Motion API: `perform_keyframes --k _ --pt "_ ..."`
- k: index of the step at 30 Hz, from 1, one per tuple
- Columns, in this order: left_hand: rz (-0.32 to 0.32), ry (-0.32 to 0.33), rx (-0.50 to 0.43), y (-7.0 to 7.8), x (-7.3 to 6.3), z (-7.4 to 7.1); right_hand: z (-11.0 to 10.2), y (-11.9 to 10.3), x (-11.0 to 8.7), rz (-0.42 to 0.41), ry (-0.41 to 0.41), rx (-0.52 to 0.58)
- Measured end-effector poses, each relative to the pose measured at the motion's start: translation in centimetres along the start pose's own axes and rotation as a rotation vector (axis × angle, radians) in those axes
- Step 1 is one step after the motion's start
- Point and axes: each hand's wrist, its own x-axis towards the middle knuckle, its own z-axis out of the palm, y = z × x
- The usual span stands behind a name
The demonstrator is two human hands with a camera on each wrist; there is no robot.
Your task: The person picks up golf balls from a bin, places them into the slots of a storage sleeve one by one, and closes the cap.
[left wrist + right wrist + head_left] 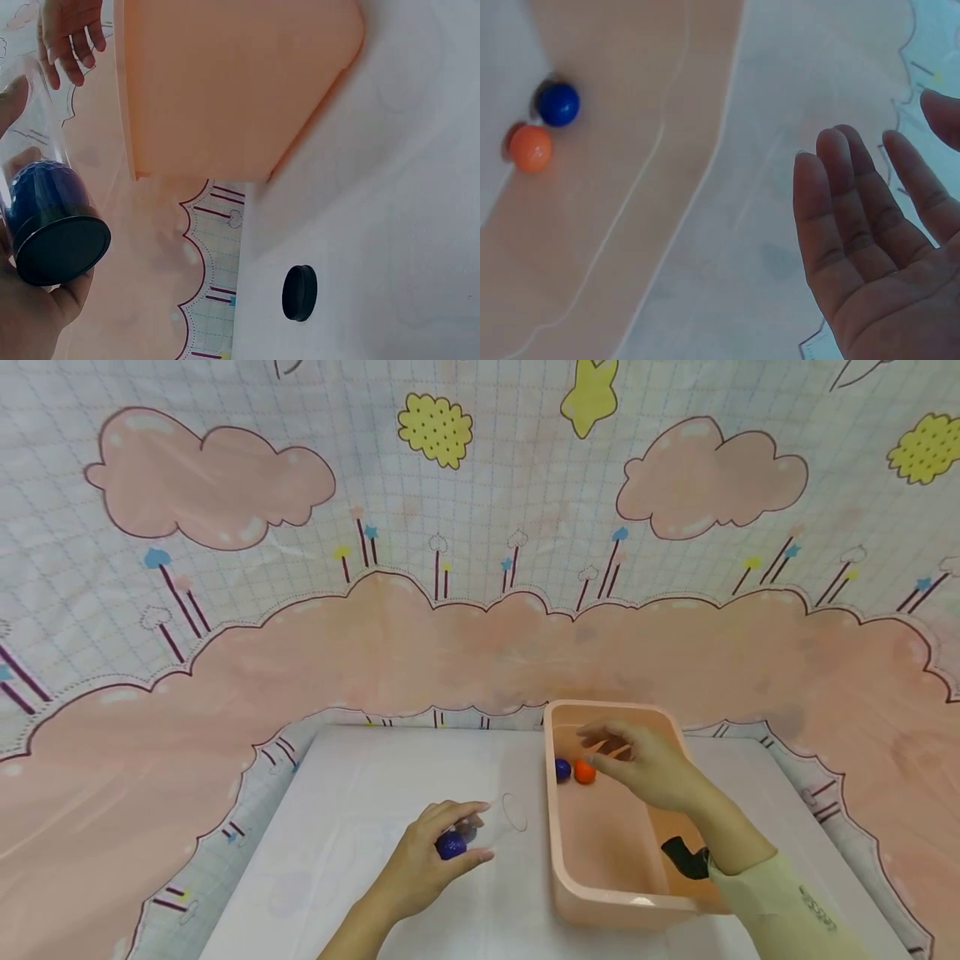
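My left hand [416, 864] grips a clear plastic cylinder [34, 124], fingers on one side and thumb on the other. Its black base [64, 251] faces the left wrist camera, and a dark blue ball [46, 187] sits inside at that end. In the head view the cylinder's rim [515, 812] points right, toward the peach bin [600, 902]. Over the bin hovers my right hand [637, 768], holding nothing, its fingers loosely bent and apart. An orange ball [531, 148] and another blue ball [558, 104] lie together in the bin.
A black round cap [300, 293] stands on the white table [360, 793], seen in the left wrist view. Inside the bin is a dark curved object [684, 858], partly hidden by my right wrist. A patterned cloth [480, 652] hangs behind and around the table.
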Motion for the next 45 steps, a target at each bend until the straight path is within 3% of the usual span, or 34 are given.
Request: perform_keyframes --k 7,15,26,34,39,45 --pt "0.023 0.003 0.007 -0.5 -0.1 -0.1 -0.1 1.6 1.1 0.036 -0.005 -0.037" --pt "-0.005 -0.006 -0.011 -0.8 -0.4 -0.1 0.3 3.9 2.5 0.093 -0.042 -0.075" --pt "0.000 -0.003 -0.022 -1.2 -0.9 0.4 1.8 7.0 4.3 0.173 -0.109 -0.084" --pt "-0.044 -0.003 -0.031 -1.3 -0.9 0.5 3.4 8.0 5.8 0.249 -0.186 -0.094" --pt "-0.035 -0.007 -0.047 -1.3 -0.8 0.5 4.3 8.7 6.5 0.217 -0.210 -0.129" --pt "-0.071 -0.013 -0.056 -1.1 -0.9 0.5 5.2 9.5 7.2 0.159 -0.248 -0.147"
